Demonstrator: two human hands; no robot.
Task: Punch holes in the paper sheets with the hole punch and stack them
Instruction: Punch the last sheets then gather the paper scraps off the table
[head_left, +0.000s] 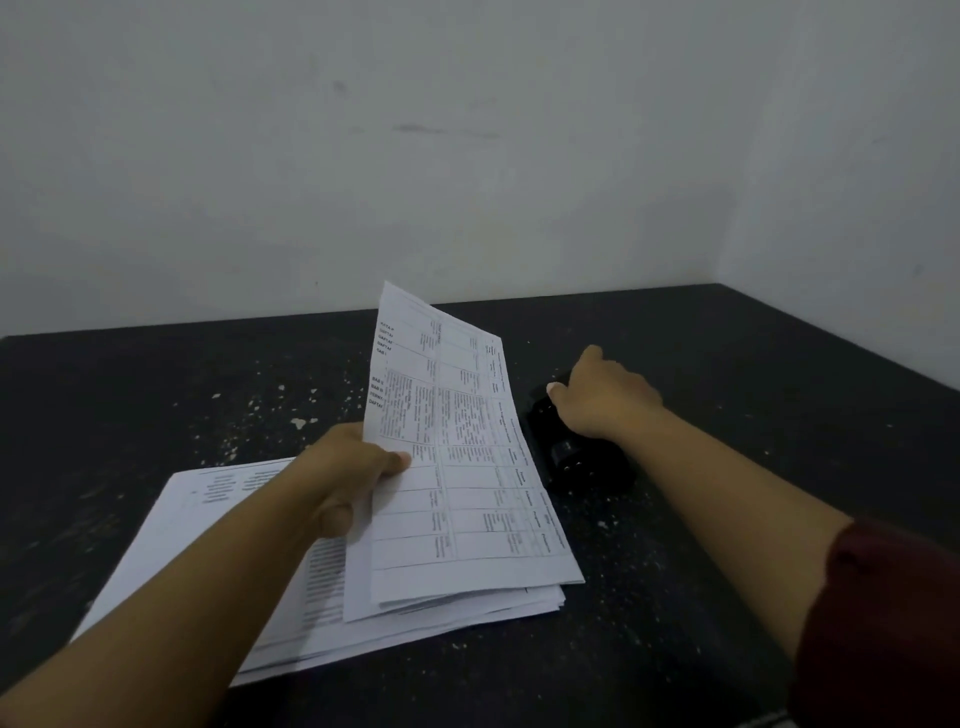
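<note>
My left hand (347, 475) grips a few printed sheets (457, 457) by their left edge and lifts that side, so they tilt up above the paper stack (218, 561) lying on the table. The sheets carry printed tables. To their right sits a black hole punch (576, 452) on the table. My right hand (602, 395) rests on the punch's far end, fingers curled over its top. The lifted sheets' right edge lies close to the punch, apart from it as far as I can tell.
The dark table (727, 519) is speckled with white flecks and meets a pale wall at the back and on the right. A dark red sleeve (883, 623) covers my right upper arm at the frame's lower right.
</note>
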